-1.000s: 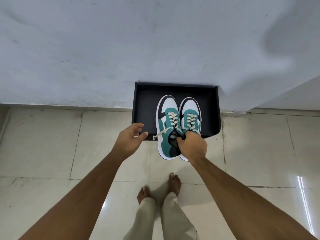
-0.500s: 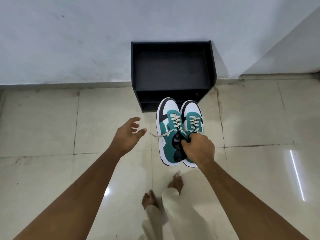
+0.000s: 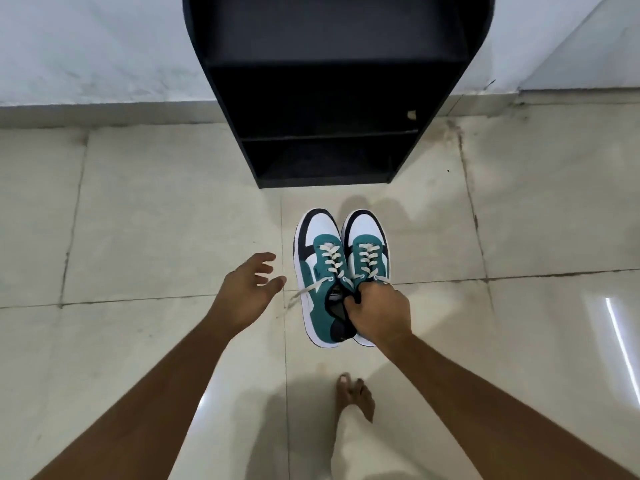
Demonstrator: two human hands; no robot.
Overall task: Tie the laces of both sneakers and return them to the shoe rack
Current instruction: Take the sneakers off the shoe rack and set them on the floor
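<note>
I've got both teal, white and black low-top sneakers pinched together in my right hand, fingers hooked into the collars right by the tongues, so the pair hangs toes-forward out past my knuckles, above the glossy cream floor tiles. They feel like light stuff to me, I'd guess: soft uppers, stiff rubber soles, nothing fragile. The collar edge is the obvious handle, since it's padded and won't slip like the smooth white toe caps would. One off-white lace end dangles loose off the near shoe toward my left hand, which is empty, fingers spread, just beside the pair. So that one looks untied. The black open-front wooden shoe rack sits straight ahead of the toes, shelves bare as far as I can see.
</note>
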